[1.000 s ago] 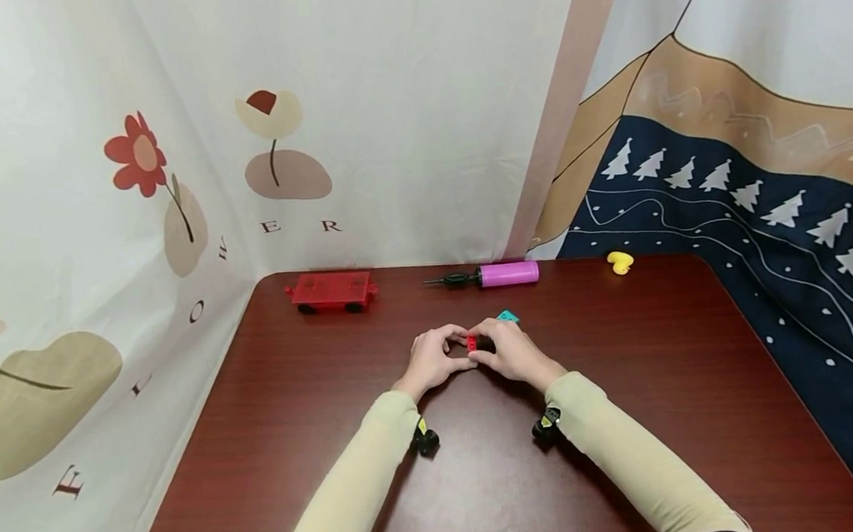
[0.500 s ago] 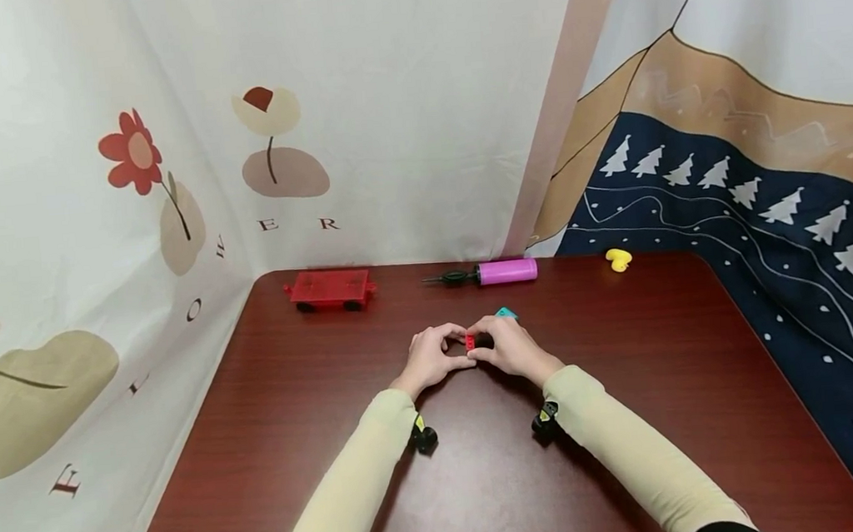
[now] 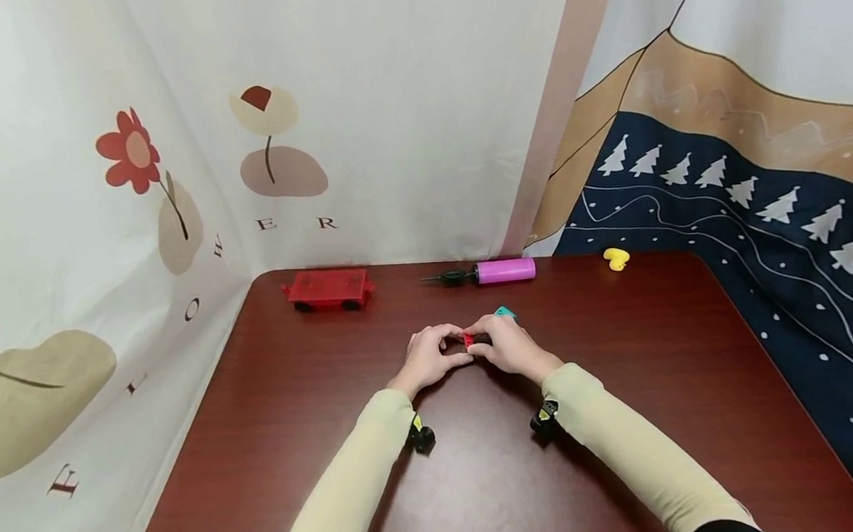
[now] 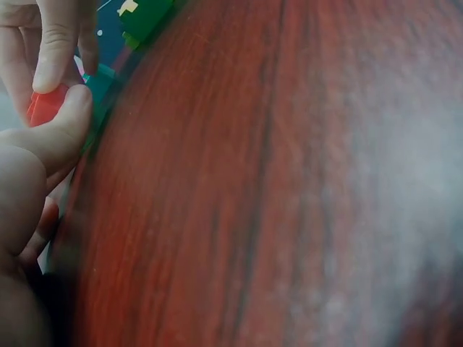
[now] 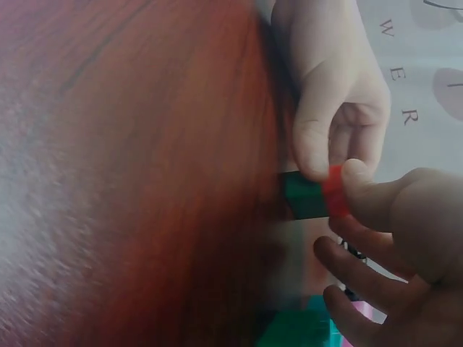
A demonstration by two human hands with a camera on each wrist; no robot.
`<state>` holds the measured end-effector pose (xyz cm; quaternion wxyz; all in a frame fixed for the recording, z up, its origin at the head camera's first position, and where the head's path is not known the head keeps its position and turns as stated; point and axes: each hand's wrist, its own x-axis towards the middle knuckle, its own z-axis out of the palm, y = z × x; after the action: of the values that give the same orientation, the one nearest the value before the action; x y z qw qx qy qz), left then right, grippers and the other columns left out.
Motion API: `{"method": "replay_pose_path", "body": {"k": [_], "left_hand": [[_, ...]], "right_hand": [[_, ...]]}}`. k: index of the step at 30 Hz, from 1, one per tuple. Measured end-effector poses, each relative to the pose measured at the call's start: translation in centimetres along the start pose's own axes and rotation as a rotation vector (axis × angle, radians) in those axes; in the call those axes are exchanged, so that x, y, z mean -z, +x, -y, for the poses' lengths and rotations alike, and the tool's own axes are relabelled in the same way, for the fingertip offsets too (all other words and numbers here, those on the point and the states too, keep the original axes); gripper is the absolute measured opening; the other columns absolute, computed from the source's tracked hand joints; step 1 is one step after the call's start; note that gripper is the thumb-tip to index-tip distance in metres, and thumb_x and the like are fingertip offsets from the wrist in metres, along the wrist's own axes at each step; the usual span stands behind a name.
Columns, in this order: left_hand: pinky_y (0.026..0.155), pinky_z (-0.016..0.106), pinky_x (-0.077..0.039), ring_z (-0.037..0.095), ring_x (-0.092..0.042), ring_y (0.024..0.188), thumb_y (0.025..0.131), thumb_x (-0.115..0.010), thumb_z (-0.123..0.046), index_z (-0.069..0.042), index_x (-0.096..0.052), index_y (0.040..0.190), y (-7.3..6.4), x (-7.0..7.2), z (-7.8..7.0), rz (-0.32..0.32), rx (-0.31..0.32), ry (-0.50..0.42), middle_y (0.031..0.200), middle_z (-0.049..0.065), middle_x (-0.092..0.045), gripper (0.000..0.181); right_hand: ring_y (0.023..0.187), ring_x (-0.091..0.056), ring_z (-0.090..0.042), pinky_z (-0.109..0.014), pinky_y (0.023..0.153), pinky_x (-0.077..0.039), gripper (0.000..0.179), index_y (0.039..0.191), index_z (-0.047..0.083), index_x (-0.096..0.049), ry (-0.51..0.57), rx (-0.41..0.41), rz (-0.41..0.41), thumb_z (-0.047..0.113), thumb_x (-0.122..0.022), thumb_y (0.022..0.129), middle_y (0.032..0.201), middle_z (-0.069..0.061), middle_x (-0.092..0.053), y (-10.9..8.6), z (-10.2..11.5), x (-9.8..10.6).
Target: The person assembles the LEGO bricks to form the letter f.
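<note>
We find the red block (image 5: 335, 194) above the table (image 3: 482, 495), between the left hand (image 3: 428, 356) and the right hand (image 3: 510, 348), neither plainly nearer; each pinches it, opened only block-wide. The green block (image 5: 305, 195) adjoins it underneath, the pair's long axis seemingly upright.

Curtained Play Table, Indoors

Indoor spot, curtained w/ cloth; home vs. studio can't be told. Flower-print cloth (image 3: 399, 109) (L & rear, lettered FLOWER) and mountain-print cloth (image 3: 749, 165) (R) screen off the bkgd. Wood-grain table (image 3: 488, 478) bears toys, e.g. red cart (image 3: 329, 289) & yellow duck (image 3: 616, 258); small blk. wrist cams (image 3: 423, 439) indicate a recording set-up.
</note>
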<state>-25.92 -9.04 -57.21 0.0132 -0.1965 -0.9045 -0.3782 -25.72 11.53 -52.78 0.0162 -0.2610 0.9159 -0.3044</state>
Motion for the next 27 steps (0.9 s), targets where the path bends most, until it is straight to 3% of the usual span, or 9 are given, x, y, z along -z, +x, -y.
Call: {"method": "replay_pose_path", "body": {"k": [7, 12, 16, 23, 27], "left_hand": [[0.091, 0.039, -0.037, 0.012, -0.053, 0.086, 0.083, -0.09, -0.039, -0.026, -0.077, 0.12, 0.6, 0.6, -0.2, 0.03, 0.009, -0.022, 0.109, -0.011, -0.075, 0.041], [0.088, 0.037, -0.038, 0.011, -0.053, 0.085, 0.085, -0.089, -0.039, -0.027, -0.077, 0.119, 0.7, 0.8, -0.4, 0.028, 0.005, -0.017, 0.106, -0.011, -0.074, 0.038], [0.083, 0.035, -0.04, 0.012, -0.054, 0.085, 0.086, -0.088, -0.038, -0.026, -0.078, 0.119, 0.7, 0.8, -0.3, 0.023, -0.012, -0.01, 0.105, -0.01, -0.074, 0.037], [0.087, 0.037, -0.039, 0.013, -0.055, 0.086, 0.087, -0.088, -0.039, -0.027, -0.077, 0.12, 0.5, 0.5, 0.1, 0.033, -0.005, 0.002, 0.109, -0.011, -0.075, 0.037], [0.089, 0.039, -0.038, 0.012, -0.053, 0.086, 0.088, -0.087, -0.041, -0.027, -0.076, 0.122, 0.1, 0.2, 0.3, 0.04, 0.006, -0.002, 0.11, -0.012, -0.075, 0.038]], "right_hand": [[0.099, -0.071, -0.025, -0.042, 0.088, -0.058, 0.029, 0.117, 0.002, -0.079, 0.084, 0.001, -0.05, 0.012, -0.084, 0.091, 0.106, -0.01, -0.076, 0.3, -0.4, 0.1], [0.1, -0.07, -0.024, -0.047, 0.093, -0.053, 0.028, 0.116, 0.003, -0.078, 0.038, 0.058, -0.01, 0.016, -0.083, 0.092, 0.106, -0.008, -0.076, 0.4, -0.4, 0.9], [0.102, -0.071, -0.024, -0.045, 0.093, -0.055, 0.028, 0.118, 0.003, -0.075, 0.013, 0.101, 0.002, 0.019, -0.08, 0.096, 0.108, -0.009, -0.075, 0.5, -0.7, 2.0], [0.106, -0.069, -0.03, -0.048, 0.094, -0.055, 0.029, 0.12, 0.0, -0.075, 0.012, 0.054, -0.097, 0.016, -0.078, 0.096, 0.113, -0.014, -0.075, 0.3, -2.1, 4.6], [0.105, -0.068, -0.03, -0.048, 0.092, -0.056, 0.03, 0.12, 0.001, -0.075, 0.028, -0.008, -0.071, 0.019, -0.079, 0.096, 0.114, -0.015, -0.073, -1.1, -3.2, 5.4]]}}
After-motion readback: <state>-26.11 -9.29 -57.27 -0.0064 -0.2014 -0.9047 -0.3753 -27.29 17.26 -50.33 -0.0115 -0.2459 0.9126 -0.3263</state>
